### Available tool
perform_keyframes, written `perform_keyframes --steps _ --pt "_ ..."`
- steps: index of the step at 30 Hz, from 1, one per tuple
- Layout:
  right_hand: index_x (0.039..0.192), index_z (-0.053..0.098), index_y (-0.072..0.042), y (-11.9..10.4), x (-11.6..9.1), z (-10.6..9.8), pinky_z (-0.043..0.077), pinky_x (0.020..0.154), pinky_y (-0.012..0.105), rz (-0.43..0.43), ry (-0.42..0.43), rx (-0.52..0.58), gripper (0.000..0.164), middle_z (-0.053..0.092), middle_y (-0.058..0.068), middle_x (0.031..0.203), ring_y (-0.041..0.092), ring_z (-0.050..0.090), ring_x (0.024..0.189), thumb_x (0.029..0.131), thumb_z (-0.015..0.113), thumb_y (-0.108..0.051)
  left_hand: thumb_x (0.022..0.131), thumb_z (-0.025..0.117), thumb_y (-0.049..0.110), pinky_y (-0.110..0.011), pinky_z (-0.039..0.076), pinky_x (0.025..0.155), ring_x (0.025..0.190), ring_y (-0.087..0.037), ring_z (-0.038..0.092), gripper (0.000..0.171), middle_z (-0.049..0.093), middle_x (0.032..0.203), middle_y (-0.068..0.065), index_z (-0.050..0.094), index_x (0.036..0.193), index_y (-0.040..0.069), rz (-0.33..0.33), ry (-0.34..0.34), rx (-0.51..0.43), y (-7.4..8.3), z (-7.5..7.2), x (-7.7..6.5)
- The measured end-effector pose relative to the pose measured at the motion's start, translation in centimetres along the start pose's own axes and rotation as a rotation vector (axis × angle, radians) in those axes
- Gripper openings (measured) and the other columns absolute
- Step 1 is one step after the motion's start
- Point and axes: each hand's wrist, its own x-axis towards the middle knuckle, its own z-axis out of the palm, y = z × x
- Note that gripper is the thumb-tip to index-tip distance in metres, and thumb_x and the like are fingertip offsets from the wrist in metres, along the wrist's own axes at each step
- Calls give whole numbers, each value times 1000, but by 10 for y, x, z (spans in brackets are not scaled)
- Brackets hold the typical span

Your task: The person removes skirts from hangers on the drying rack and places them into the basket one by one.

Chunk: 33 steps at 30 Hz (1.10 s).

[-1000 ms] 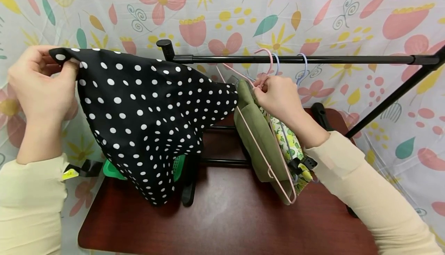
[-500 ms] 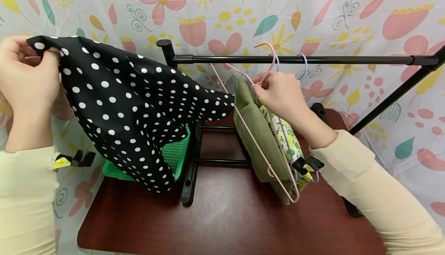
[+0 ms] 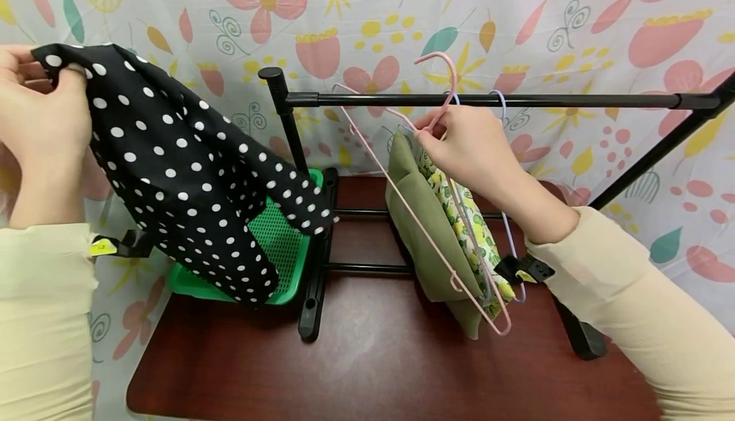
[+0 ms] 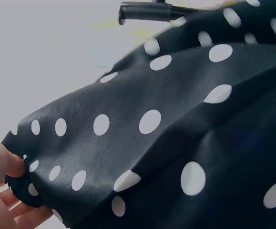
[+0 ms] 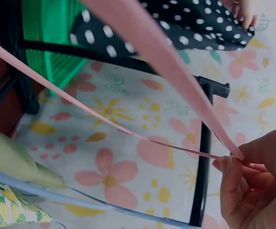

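My left hand (image 3: 46, 115) pinches one corner of a black cloth with white polka dots (image 3: 172, 172), between thumb and fingers. The cloth hangs slack from that corner, its lower folds overlapping a green mesh basket (image 3: 295, 277). In the left wrist view the dotted cloth (image 4: 147, 124) fills most of the picture. My right hand (image 3: 467, 147) pinches a pink hanger (image 3: 453, 80) just under its hook. Nothing hangs on this hanger, seen close up in the right wrist view as bare pink arms (image 5: 145, 36). Its hook stands above the black rail (image 3: 574, 101).
Behind the pink hanger hang an olive green cloth item (image 3: 425, 236) and a lemon-print one (image 3: 473, 226). A light purple hanger (image 3: 508, 229) is at their right. The rack's black foot (image 3: 310, 319) stands on a dark red-brown table (image 3: 367, 357), before a floral curtain (image 3: 367, 19).
The cloth's right end has come away from the pink hanger and dropped leftward. My left hand has moved left and up with the cloth. The right hand has raised the hanger slightly.
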Motion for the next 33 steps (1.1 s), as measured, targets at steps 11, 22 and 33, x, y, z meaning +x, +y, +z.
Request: perform_keyframes --steps 11,22,33 --pt "92 74 -17 -1 -7 -19 36 53 29 -74 -61 -15 23 69 -1 73 14 52 58 84 53 -17 81 57 18 -9 37 70 61 14 42 22 43 69 21 46 71 34 119 179 67 -4 19 -3" --pt "91 74 -16 1 -17 -32 33 50 26 -125 -57 -14 21 70 -2 78 11 44 49 87 54 -18 85 54 19 -10 35 74 67 14 37 13 38 75 23 57 86 32 159 242 123 -3 34 16" --pt "84 75 -15 0 -20 -35 29 47 23 -157 -69 19 22 71 -4 93 8 34 44 87 53 -16 77 60 22 -9 36 67 61 12 46 14 49 63 26 56 68 32 171 245 88 -38 56 14"
